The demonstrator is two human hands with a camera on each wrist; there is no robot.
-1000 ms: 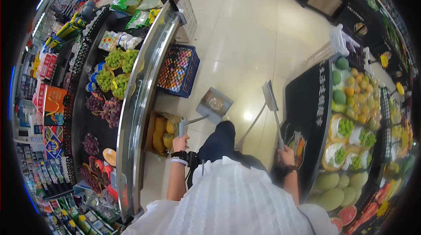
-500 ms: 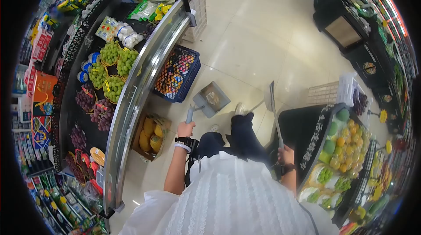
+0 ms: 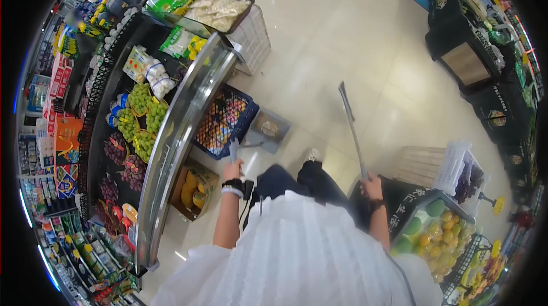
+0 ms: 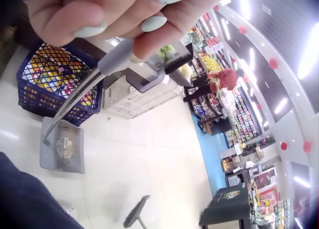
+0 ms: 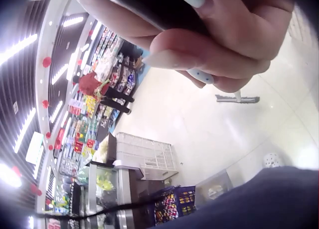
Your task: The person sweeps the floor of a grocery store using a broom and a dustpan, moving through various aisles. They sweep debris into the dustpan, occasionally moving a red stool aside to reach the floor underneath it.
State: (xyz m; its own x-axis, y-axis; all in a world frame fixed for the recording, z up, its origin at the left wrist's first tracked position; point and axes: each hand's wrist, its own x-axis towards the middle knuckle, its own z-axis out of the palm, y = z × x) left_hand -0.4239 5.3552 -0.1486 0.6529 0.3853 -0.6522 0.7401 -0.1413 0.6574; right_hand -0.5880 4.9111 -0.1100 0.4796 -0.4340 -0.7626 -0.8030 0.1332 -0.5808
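My left hand (image 3: 232,170) grips the grey handle of a long-handled dustpan (image 3: 277,143), its fingers curled round the top end in the left wrist view. The grey pan (image 4: 76,154) is low by the floor, next to the blue crate, with some pale debris (image 4: 65,147) in it. In my right hand (image 3: 372,187) is the stick of a broom (image 3: 357,145), held out in front and to the right. Its dark-bristled head (image 4: 134,214) is out over the tiles, apart from the dustpan.
Left of me runs a metal-edged display counter (image 3: 181,115) with grapes and bagged goods. Beneath it stand the blue crate (image 3: 242,113) and a cardboard box (image 3: 208,177) of yellow fruit. A fruit stand (image 3: 394,206) and a white crate (image 3: 419,163) are on the right. A person (image 4: 209,89) stands farther off.
I have moved forward along the aisle, and the right-hand stand has slid back in view. The dustpan has shifted left against the blue crate. The broom head has swung forward.
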